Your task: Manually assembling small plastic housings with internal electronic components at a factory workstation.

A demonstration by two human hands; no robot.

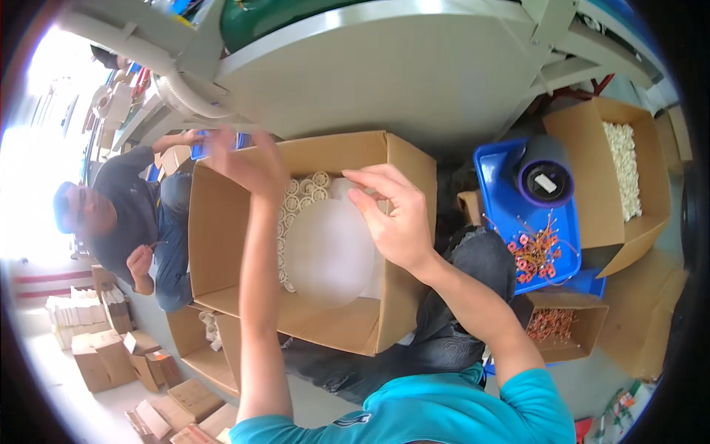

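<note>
At the left, a seated co-worker (122,196) in a blue cap and dark shirt faces the large open cardboard carton (318,325) in the middle. Near left, a smaller open carton (194,360) holds white pieces (209,328). The left hand (249,159) is raised over the large carton's far left edge, blurred; whether it grips anything cannot be told. Inside that carton, cream ring-shaped parts (296,201) lie along the left side, beside and partly behind a translucent white round piece (329,255) in the middle. The right hand (399,218) hovers over the carton's right side, thumb and forefinger tips slightly apart. Farther right, a blue tray (510,211) carries a dark cylinder with a purple rim (545,163) and, nearer, a heap of red wired components (538,255). Nearer still, a small carton (586,323) holds orange-red parts (551,324). At far right, another open carton (580,185) contains whitish pieces (625,172).
</note>
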